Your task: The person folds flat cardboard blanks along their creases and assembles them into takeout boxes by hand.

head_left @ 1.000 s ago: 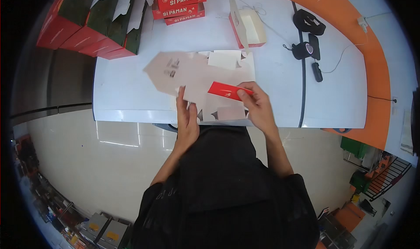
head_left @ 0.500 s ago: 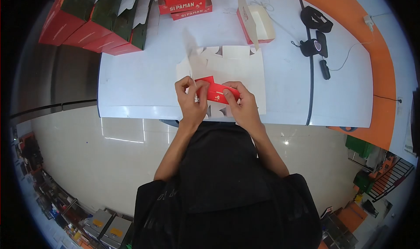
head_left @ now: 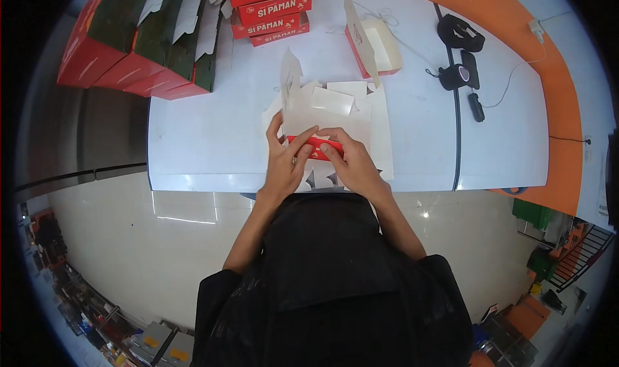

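A partly folded cardboard box, its front wall red (head_left: 317, 153) and its inside white, is between my two hands near the table's front edge. My left hand (head_left: 282, 166) grips the box's left front corner, thumb on the red wall and fingers around the white side. My right hand (head_left: 356, 164) pinches the same red wall, thumb in front and fingers over its top edge. A white panel (head_left: 291, 77) of the box stands up at the left. Beneath it lie flat white cardboard blanks (head_left: 382, 125), partly covered by the box and my hands.
Folded red boxes (head_left: 274, 9) are stacked at the back. Large red and green cartons (head_left: 138, 70) stand at the left. An opened red-and-white box (head_left: 385, 48) sits back right. Near the right seam are a black strap (head_left: 461, 31), a round black device (head_left: 455, 76) and a cable.
The red wall has turned more upright and the white panels have opened out behind it. My right hand has shifted left, closer to my left hand. The view has tilted slightly.
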